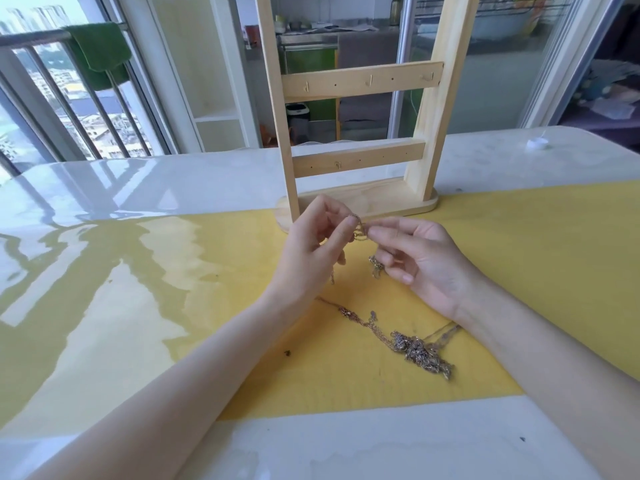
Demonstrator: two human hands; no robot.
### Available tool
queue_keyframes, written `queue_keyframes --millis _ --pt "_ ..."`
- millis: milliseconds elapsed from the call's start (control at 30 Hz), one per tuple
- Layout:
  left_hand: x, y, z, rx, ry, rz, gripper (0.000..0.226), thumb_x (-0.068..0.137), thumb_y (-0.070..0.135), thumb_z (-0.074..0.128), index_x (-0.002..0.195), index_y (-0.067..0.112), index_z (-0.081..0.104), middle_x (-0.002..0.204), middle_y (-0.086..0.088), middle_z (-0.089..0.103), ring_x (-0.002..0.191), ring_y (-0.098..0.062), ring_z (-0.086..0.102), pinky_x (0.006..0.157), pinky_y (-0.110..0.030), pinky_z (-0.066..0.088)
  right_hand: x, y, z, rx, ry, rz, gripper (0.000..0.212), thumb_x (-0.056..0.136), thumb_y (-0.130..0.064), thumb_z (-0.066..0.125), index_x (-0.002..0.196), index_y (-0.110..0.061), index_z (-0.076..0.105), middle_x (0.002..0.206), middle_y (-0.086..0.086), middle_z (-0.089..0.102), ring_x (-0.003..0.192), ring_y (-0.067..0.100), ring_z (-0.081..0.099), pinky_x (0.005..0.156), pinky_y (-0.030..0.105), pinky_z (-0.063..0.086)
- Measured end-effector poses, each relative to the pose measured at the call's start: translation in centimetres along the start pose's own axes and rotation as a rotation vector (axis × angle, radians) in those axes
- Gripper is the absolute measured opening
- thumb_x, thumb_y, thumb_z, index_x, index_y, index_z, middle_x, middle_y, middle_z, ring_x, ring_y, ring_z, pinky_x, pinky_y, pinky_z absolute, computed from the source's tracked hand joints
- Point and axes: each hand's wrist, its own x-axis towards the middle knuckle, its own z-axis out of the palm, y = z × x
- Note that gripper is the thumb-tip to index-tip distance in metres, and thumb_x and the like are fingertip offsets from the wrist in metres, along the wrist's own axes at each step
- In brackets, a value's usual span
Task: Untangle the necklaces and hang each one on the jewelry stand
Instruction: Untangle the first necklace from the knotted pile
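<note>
A tangle of thin gold and silver necklace chains (420,353) lies on the yellow mat, below my right wrist. One chain runs up from it to my hands. My left hand (311,247) pinches a small knot of that chain (360,232) between thumb and fingertips. My right hand (420,258) pinches the same knot from the right, and a short loop (375,266) dangles under its fingers. The wooden jewelry stand (360,81) rises just behind my hands, with two crossbars carrying small hooks. No chain hangs on its hooks.
The yellow mat (519,265) covers the middle of a glossy white table (138,181). A small white cap (537,143) sits at the far right. A balcony railing and glass doors stand behind the table.
</note>
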Motion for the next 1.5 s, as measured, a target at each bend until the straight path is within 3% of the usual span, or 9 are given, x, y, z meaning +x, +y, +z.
queue_keyframes --millis 167,267,400,633,867,1000,1233,1367,1500 --pt "-0.1 0.7 -0.1 -0.147 -0.007 -0.12 0.015 0.097 0.005 0.047 0.083 0.011 0.047 0.071 0.001 0.05 0.059 -0.004 0.048 0.063 -0.02 0.049 -0.1 -0.1 0.1 -0.126 -0.06 0.021 0.02 0.068 -0.016 0.07 0.082 -0.003 0.063 0.052 0.0 0.049 0.047 0.011 0.042 0.034 0.016 0.027" --pt "-0.1 0.5 -0.1 -0.212 -0.009 -0.166 0.015 0.097 0.006 0.047 0.082 0.01 0.048 0.07 0.001 0.049 0.06 -0.007 0.046 0.064 -0.022 0.049 -0.1 -0.2 0.4 -0.185 -0.05 0.006 0.014 0.074 -0.012 0.069 0.082 -0.006 0.06 0.049 -0.005 0.048 0.041 0.008 0.037 0.035 0.018 0.02" --pt "-0.1 0.5 0.1 -0.155 -0.047 -0.115 0.015 0.097 0.004 0.047 0.083 0.01 0.049 0.063 0.005 0.046 0.057 -0.006 0.044 0.061 -0.021 0.048 0.0 -0.2 0.2 -0.115 0.016 0.024 0.007 0.084 -0.012 0.064 0.079 -0.012 0.06 0.044 -0.006 0.034 0.037 0.007 0.032 0.038 0.02 0.015" --pt "-0.3 0.3 0.0 -0.028 -0.064 -0.065 0.015 0.096 0.004 0.048 0.083 0.011 0.048 0.06 0.008 0.047 0.055 -0.007 0.045 0.056 -0.02 0.044 0.2 -0.1 -0.2 -0.059 0.135 -0.029 0.006 0.087 -0.01 0.061 0.081 -0.01 0.06 0.044 -0.007 0.031 0.036 0.007 0.029 0.036 0.017 0.017" --pt "-0.4 -0.1 0.1 0.009 -0.083 -0.158 0.018 0.096 0.006 0.049 0.08 0.012 0.048 0.063 0.003 0.045 0.053 -0.006 0.036 0.05 -0.015 0.034 0.3 -0.5 -0.4 0.106 0.175 -0.061 0.014 0.089 -0.007 0.058 0.076 -0.012 0.059 0.073 -0.002 0.055 0.054 0.01 0.046 0.037 0.016 0.027" --pt "-0.4 -0.1 0.3 0.068 -0.113 -0.165 0.019 0.095 0.004 0.051 0.079 0.014 0.05 0.061 0.008 0.048 0.051 -0.001 0.039 0.05 -0.013 0.034 0.4 -0.6 -0.5 0.156 0.158 -0.053 0.016 0.092 -0.007 0.054 0.077 -0.011 0.059 0.066 -0.001 0.06 0.055 0.008 0.051 0.039 0.016 0.032" --pt "-0.5 -0.1 0.2 0.084 -0.276 -0.196 0.016 0.092 0.006 0.057 0.094 0.022 0.057 0.057 0.015 0.055 0.054 -0.007 0.046 0.053 -0.017 0.038 0.0 -0.2 -0.1 -0.066 0.143 -0.192 0.013 0.087 -0.006 0.061 0.075 -0.009 0.059 0.057 -0.002 0.055 0.052 0.01 0.044 0.039 0.018 0.031" --pt "-0.6 0.7 0.3 0.044 -0.226 -0.228 0.007 0.089 0.014 0.061 0.089 0.021 0.064 0.052 0.013 0.05 0.049 -0.005 0.044 0.052 -0.015 0.037 -0.2 -0.3 0.3 -0.192 0.144 -0.299 0.01 0.084 -0.005 0.065 0.076 -0.009 0.063 0.055 -0.004 0.056 0.049 0.011 0.044 0.038 0.018 0.032" --pt "-0.7 1.1 0.3 0.039 -0.161 -0.23 0.008 0.085 0.019 0.068 0.078 0.016 0.069 0.065 -0.009 0.044 0.055 -0.015 0.033 0.054 -0.027 0.029 -0.3 -0.2 0.6 -0.31 0.106 -0.384 0.008 0.083 -0.005 0.068 0.076 -0.009 0.067 0.059 0.003 0.061 0.056 0.023 0.046 0.039 0.02 0.033"
